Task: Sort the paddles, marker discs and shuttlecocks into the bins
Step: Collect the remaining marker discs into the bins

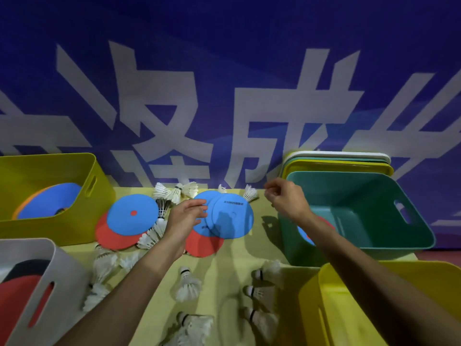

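Centrally, the left hand (185, 218) lays straight, close-set fingers (199, 204) on the edge of overlapping blue discs (230, 217) on the table (224, 268). The right hand (287, 199) hovers beside the teal bin (369, 211), fingers curled inward; nothing is visible in them. Shuttlecocks (188, 285) lie scattered around the discs. One disc (304, 233) sits in the teal bin, another (50, 201) in the yellow bin (94, 171). A grey bin (50, 278) holds a paddle (17, 300).
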Available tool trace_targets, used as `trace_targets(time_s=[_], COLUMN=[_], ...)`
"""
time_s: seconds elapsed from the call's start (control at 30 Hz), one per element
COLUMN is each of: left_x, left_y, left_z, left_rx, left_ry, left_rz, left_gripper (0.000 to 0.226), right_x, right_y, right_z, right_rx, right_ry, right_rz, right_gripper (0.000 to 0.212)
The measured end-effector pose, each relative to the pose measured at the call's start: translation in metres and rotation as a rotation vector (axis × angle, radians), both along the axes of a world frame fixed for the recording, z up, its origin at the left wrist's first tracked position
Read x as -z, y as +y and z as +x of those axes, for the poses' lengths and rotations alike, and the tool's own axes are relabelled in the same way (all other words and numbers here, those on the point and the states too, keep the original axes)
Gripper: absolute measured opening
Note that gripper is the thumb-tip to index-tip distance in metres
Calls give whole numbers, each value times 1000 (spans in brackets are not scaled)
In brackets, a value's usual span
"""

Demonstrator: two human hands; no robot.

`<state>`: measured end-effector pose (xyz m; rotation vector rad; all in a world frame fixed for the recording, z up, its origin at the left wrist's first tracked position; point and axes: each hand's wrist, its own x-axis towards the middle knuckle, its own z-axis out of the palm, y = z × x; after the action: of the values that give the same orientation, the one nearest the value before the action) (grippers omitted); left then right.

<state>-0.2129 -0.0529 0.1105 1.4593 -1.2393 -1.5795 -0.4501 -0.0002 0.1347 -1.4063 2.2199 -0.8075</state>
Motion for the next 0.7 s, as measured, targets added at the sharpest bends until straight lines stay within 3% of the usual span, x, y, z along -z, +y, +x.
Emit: trace_targets(time_s=[0.47, 0.7], left_x=[82, 113], left_y=[-60, -80], left_z=[22, 10], left_rx=[102, 198], left_ry=[16, -75], left_rz=[121, 76], left_gripper=[19, 20], right_x=[87, 129], right_y=[-52, -75], right_z=[51, 35], right_rx=[24, 127], right_ry=[-84, -77], right_rz=[491, 554], right_gripper=[44, 30])
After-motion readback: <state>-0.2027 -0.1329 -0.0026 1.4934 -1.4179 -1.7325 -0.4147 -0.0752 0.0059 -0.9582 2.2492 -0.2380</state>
